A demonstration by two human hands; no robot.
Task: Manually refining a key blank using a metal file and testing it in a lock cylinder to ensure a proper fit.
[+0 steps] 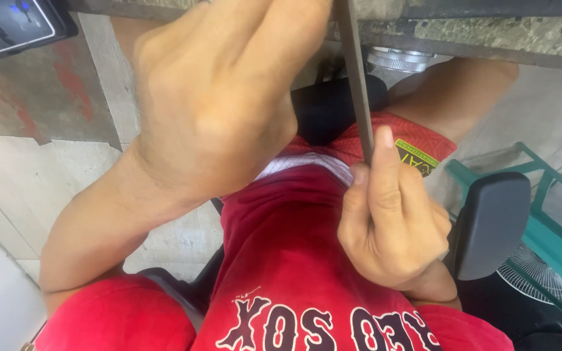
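The left hand (216, 97) fills the upper centre, fingers curled over the top of a long flat metal file (357, 84). Lower right, the right hand (391, 227) pinches its near end. The hands are apart; how far the filing has got cannot be told. The worktop (489, 29) edge runs along the top.

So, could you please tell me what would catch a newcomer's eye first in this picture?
First, the large left hand, raised close to the camera at upper left and closed around the upper end of a long dark flat metal bar. The bar runs down the middle to the right hand, which grips its lower end with a finger laid along it. Below both, the red shirt fills the bottom of the view.
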